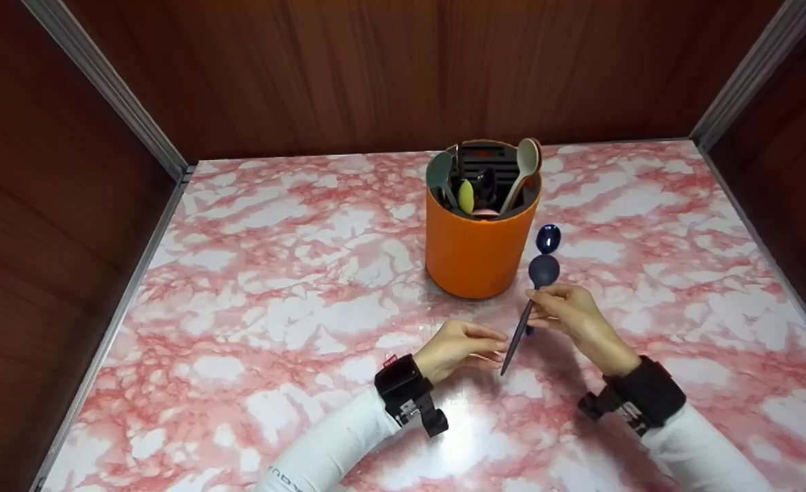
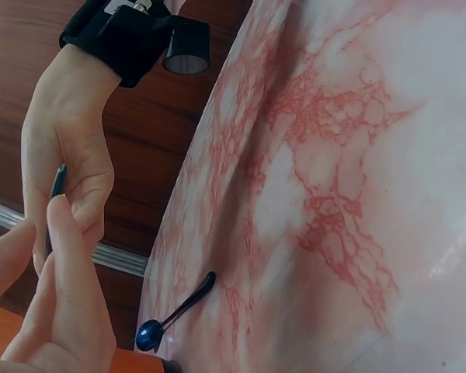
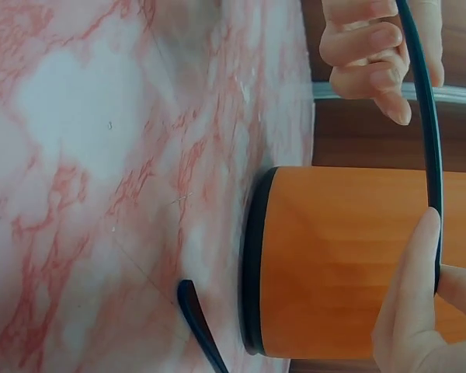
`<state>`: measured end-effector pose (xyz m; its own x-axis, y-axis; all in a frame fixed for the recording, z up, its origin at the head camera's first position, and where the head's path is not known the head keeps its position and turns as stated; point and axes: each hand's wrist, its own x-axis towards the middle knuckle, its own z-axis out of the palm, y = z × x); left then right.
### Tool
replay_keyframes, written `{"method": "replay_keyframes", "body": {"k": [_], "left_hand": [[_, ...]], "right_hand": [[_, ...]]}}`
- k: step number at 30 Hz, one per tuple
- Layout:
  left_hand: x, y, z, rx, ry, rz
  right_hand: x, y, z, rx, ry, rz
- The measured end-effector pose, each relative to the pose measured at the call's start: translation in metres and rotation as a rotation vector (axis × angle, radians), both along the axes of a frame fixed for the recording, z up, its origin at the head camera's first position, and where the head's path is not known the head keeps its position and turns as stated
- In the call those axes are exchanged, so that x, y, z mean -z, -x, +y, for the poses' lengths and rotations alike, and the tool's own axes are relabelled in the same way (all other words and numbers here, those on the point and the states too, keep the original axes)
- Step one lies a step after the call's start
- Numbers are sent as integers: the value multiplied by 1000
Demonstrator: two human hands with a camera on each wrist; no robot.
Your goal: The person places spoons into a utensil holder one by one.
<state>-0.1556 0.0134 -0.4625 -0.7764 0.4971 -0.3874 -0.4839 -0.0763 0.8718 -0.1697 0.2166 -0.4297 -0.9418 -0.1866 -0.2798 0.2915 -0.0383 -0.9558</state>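
Observation:
My right hand (image 1: pixel 577 324) pinches a dark grey spoon (image 1: pixel 544 270) by its handle, just below the bowl, holding it above the table with the bowl pointing away. My left hand (image 1: pixel 456 350) is beside the tail of that handle, thumb and fingers apart on either side of it. In the right wrist view, the long thin handle (image 3: pixel 429 132) runs from the right fingertips up past the left fingers. On the table beneath lies a glossy dark blue spoon (image 1: pixel 548 238), its handle partly hidden by the grey spoon and right hand.
An orange cylindrical utensil holder (image 1: pixel 479 256) stands just beyond the hands, with several spoons and other utensils upright in its black slotted top. The table (image 1: pixel 293 287) has a red and white marbled surface. Dark wooden panels (image 1: pixel 375 75) enclose the back and both sides.

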Motion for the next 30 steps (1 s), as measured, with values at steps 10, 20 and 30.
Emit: {"method": "replay_keyframes", "body": {"k": [10, 20, 30], "left_hand": [[-4, -1, 1, 23, 46, 22], [-7, -1, 4, 42, 94, 26], [-12, -1, 6, 38, 97, 29]], "right_hand": [[-4, -1, -3, 18, -7, -18], [-4, 0, -2, 16, -16, -22], [-13, -3, -1, 51, 17, -4]]}}
